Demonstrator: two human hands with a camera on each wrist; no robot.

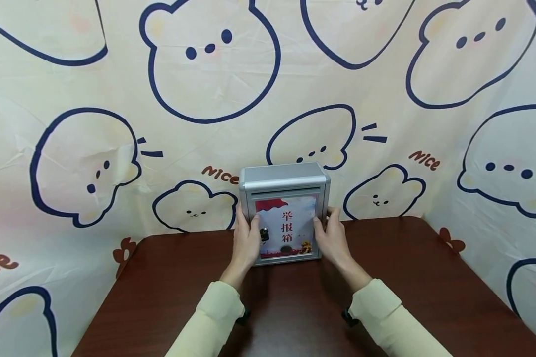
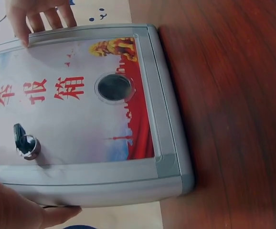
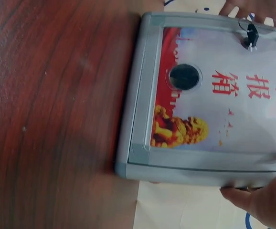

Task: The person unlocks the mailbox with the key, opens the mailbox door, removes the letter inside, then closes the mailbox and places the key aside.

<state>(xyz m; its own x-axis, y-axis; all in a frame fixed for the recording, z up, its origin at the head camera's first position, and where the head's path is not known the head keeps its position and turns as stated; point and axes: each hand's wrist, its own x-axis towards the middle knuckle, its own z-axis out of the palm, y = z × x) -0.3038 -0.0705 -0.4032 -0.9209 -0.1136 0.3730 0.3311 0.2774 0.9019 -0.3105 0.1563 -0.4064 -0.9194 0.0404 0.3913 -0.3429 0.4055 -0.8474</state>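
Note:
A silver metal letter box (image 1: 286,178) stands upright near the back of the table. Its front panel carries red characters, a gold lion, a round dark window (image 2: 115,88) and a slot along the top. In the lock on the panel's left side sits a key with a black head (image 3: 252,36). My left hand (image 1: 246,243) grips the box's left side, thumb on the front frame. On the opposite side my right hand (image 1: 335,240) grips it likewise, thumb at the front edge. The fingers behind the box are partly hidden.
The dark reddish-brown wooden table (image 1: 174,297) has rounded back corners. Directly behind it hangs a cream cloth (image 1: 214,94) printed with blue-outlined cartoon animals, and the cloth continues along both sides.

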